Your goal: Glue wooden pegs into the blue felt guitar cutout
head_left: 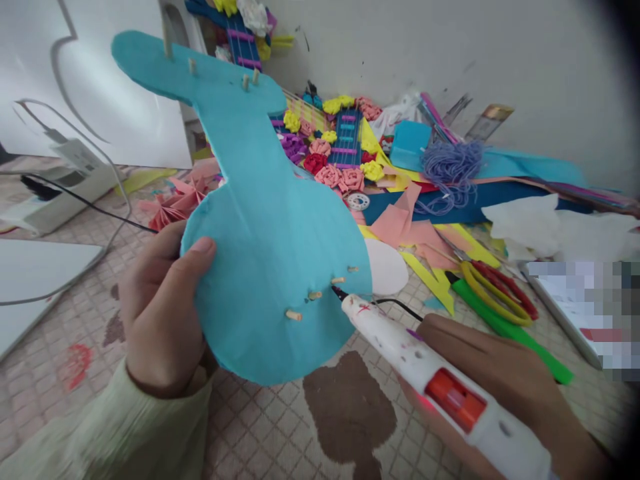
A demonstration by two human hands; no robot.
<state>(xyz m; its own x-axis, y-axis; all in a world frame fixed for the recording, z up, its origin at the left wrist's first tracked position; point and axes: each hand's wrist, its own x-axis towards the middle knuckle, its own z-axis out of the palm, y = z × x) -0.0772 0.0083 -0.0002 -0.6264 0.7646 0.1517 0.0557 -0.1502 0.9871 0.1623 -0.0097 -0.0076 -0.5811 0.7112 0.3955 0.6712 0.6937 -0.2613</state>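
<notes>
My left hand (160,313) grips the left edge of a turquoise guitar-shaped foam cutout (265,220), thumb pressed on its face, holding it tilted up off the floor. Small wooden pegs (315,295) stick out of its lower body, and more stand on its head near the top. My right hand (500,380) is wrapped round a white glue gun (430,373) with an orange trigger. The gun's dark nozzle tip touches the foam right beside the lower pegs.
A finished guitar craft with paper flowers (340,153) lies behind. Foam and paper scraps, purple yarn (450,167), red-and-yellow scissors (495,287) and a green strip lie at right. A white power strip (55,193) with cables sits at left, pink folded paper (175,200) beside it.
</notes>
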